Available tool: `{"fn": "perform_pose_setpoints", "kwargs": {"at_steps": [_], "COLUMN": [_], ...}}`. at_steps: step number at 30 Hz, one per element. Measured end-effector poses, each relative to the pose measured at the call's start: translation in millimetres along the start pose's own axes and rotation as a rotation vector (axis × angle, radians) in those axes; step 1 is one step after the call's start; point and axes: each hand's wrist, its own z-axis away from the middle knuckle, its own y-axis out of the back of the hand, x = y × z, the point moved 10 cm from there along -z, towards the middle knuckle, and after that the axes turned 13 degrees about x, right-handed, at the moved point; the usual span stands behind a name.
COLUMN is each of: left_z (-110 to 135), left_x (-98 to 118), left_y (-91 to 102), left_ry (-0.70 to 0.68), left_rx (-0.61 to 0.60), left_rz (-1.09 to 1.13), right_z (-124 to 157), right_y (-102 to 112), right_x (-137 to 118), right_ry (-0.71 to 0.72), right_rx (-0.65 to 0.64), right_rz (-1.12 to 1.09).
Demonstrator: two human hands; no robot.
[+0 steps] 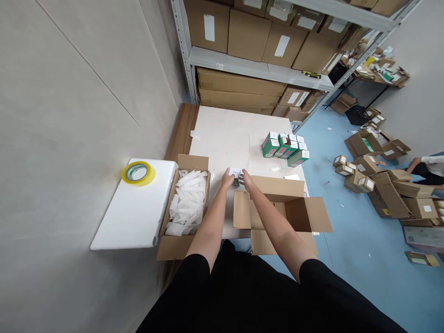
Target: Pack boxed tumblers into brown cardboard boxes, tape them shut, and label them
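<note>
On the table in front of me stands a small box [235, 172] with a white top and a dark green side. My left hand [227, 178] is closed on its left side, thumb near the top. At the box's right edge is my right hand [246, 180], its fingers apart; whether they touch the box is hard to see. An open cardboard carton [316, 214], flaps spread, lies under my right forearm. To the left, another open carton [193, 162] holds white padding strips [189, 196]. Several green and white boxes [269, 147] stand grouped at the table's far right.
A yellow tape roll [148, 174] lies on a white foam block [133, 217] at the left, by the wall. Behind the table [225, 127] a metal shelf [236, 59] holds cartons. On the blue floor at right are more cartons [391, 194] and a seated person's arm [413, 164].
</note>
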Motion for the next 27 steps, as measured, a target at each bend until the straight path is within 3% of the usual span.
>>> {"fn": "perform_pose_setpoints", "kwargs": {"at_steps": [3, 8, 14, 18, 22, 25, 27], "left_z": [1.9, 12.4, 23.9, 32.4, 49.2, 73.6, 95.8], "left_x": [-8.8, -4.8, 37.9, 69.8, 85.6, 91.4, 96.3], "left_y": [15.3, 28.7, 62.6, 106.6, 151.8, 172.2, 175.6], "left_ry": [0.005, -0.06, -0.231, -0.302, -0.236, -0.186, -0.187], "left_rx": [0.068, 0.133, 0.267, 0.345, 0.379, 0.389, 0.403], "left_rz": [-0.126, -0.276, -0.275, -0.182, -0.011, 0.128, 0.14], "right_z": [8.2, 16.7, 26.6, 35.4, 49.1, 69.3, 85.2], "right_y": [-16.0, -25.8, -25.1, -14.5, 7.6, 18.5, 29.9], "right_x": [7.2, 7.4, -13.9, -35.9, -49.3, -61.5, -72.3], "right_ry": [-0.052, -0.07, 0.026, 0.213, 0.304, 0.358, 0.433], "right_rx": [-0.095, -0.134, -0.206, -0.154, -0.009, -0.047, -0.1], "right_rz": [0.005, 0.001, -0.047, -0.015, 0.024, -0.081, -0.156]}}
